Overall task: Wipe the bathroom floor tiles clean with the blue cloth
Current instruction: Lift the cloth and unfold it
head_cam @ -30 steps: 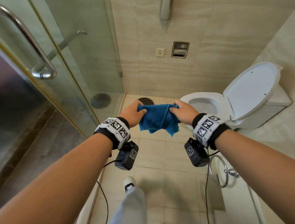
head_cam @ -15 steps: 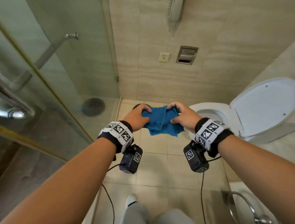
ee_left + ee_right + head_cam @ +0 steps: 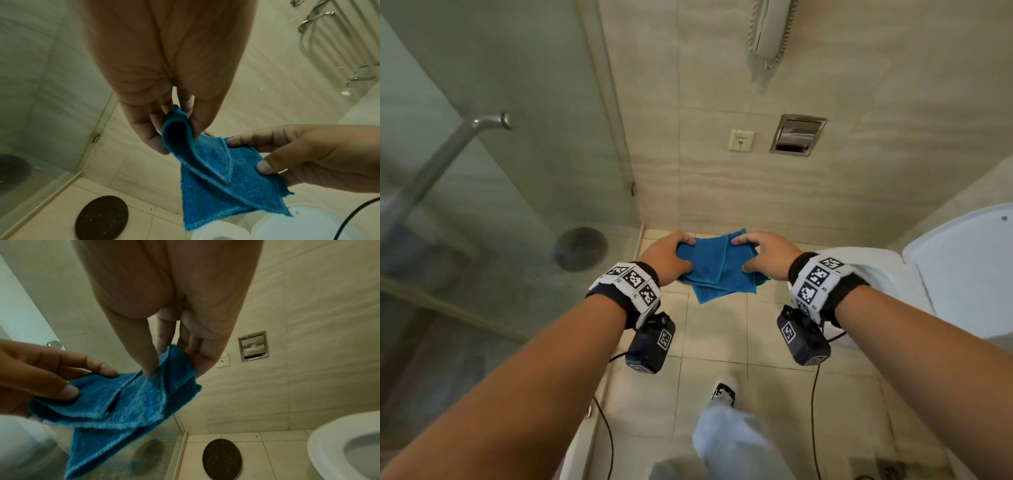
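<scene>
Though partly hidden, blue cloth (image 3: 717, 263) folded

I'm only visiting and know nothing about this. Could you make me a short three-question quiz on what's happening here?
1. True or false: the blue cloth is already lying on the floor tiles.
2. Which holds the cloth? A) left hand only B) right hand only C) both
3. Fill in: the toilet lid is ____.

Key: 1 false, it is held in the air, folded; 2 C, each with a pinching grip; 3 up.
</scene>
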`<action>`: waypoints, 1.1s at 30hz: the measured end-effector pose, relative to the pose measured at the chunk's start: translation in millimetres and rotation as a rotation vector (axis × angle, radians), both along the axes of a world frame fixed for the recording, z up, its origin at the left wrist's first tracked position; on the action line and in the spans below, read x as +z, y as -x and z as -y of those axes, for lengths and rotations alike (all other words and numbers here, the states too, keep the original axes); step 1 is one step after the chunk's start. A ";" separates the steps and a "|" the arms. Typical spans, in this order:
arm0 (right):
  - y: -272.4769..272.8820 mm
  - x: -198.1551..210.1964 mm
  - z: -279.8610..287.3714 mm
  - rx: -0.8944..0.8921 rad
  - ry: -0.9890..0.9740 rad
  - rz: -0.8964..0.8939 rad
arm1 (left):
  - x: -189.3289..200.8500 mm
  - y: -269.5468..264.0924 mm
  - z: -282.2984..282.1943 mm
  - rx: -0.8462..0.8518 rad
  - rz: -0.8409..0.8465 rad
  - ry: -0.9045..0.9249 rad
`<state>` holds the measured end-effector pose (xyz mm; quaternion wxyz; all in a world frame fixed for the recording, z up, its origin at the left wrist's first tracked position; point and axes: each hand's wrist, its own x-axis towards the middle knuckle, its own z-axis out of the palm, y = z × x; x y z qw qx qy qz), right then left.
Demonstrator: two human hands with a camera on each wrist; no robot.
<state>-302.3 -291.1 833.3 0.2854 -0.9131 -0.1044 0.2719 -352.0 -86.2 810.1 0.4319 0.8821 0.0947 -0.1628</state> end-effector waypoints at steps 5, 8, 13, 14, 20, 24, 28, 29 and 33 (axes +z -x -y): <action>-68.6 -14.7 5.1 0.035 0.022 -0.039 | -7.0 -57.5 3.1 0.044 -0.059 -0.002; -100.2 -23.9 4.1 0.052 0.012 -0.039 | -14.1 -85.9 1.0 0.079 -0.059 0.016; -136.2 -44.7 -2.1 0.093 0.021 -0.091 | -32.7 -118.5 -7.5 0.094 -0.089 -0.025; -142.1 -50.2 -4.5 0.085 0.012 -0.124 | -36.9 -124.1 -9.9 0.090 -0.098 -0.038; -182.8 -80.7 -31.9 -0.025 -0.101 -0.261 | -63.4 -172.3 -33.9 0.060 -0.121 -0.017; -214.0 -106.7 -62.9 -0.124 -0.093 -0.194 | -93.1 -212.7 -57.4 0.061 -0.147 0.046; -247.3 -148.6 -93.4 -0.157 -0.073 -0.161 | -137.0 -250.4 -82.3 0.046 -0.165 0.065; -253.9 -162.2 -99.3 -0.165 -0.068 -0.152 | -151.3 -257.1 -87.3 0.045 -0.174 0.062; -277.6 -232.8 -110.1 -0.201 -0.034 -0.126 | -222.0 -276.0 -100.0 0.052 -0.203 0.061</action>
